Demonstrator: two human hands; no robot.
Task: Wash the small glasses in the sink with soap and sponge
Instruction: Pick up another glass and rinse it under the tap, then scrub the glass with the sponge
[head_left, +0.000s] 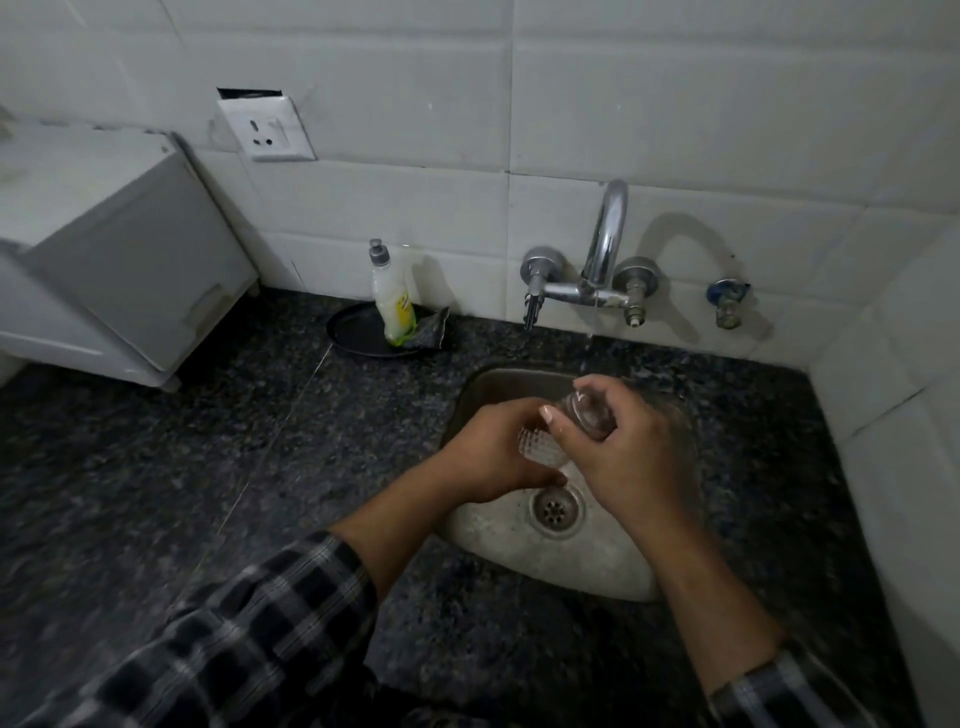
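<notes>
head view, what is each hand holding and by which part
The right hand grips a small glass round its side, thumb across it. The left hand holds a ribbed glass; where exactly is hidden.

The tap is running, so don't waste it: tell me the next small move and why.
Probably tilt the glass in the right hand so the thin stream runs into it. The water now lands on that hand's fingers, and the left hand holds what looks like a second, textured glass just below.
</notes>
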